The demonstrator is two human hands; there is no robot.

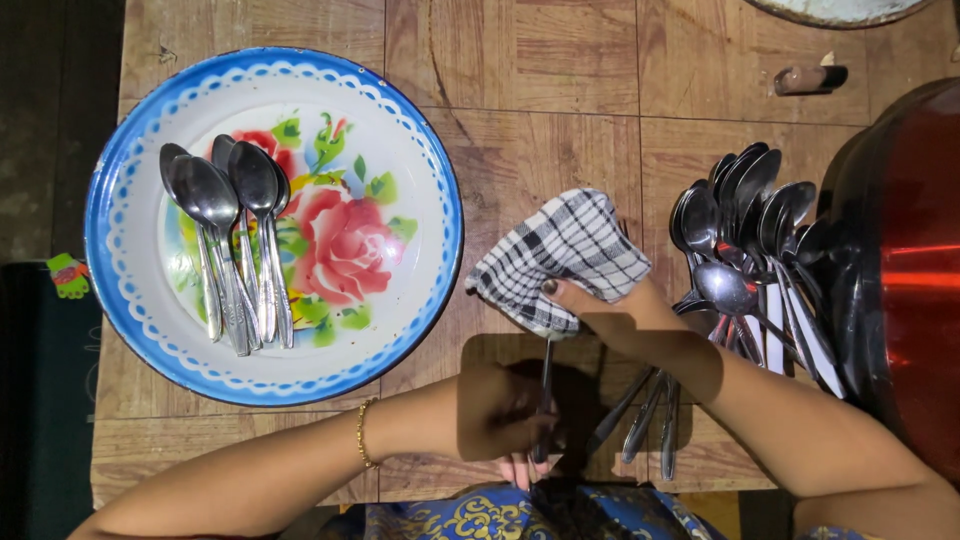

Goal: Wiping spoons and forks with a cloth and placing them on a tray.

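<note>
Two hands meet over the wooden tabletop (560,130). My left hand (505,410) pinches a spoon (545,385) by its handle, while my right hand (610,310) grips a checked cloth (565,255) bunched around its bowl. I judge the wiping is underway. Several spoons (235,240) lie in the flowered enamel plate (130,300) to the left; a pile (750,240) waits on the right. Next calls for setting this one among those on the plate.

No packages, labels, signs or screens anywhere in view.
</note>
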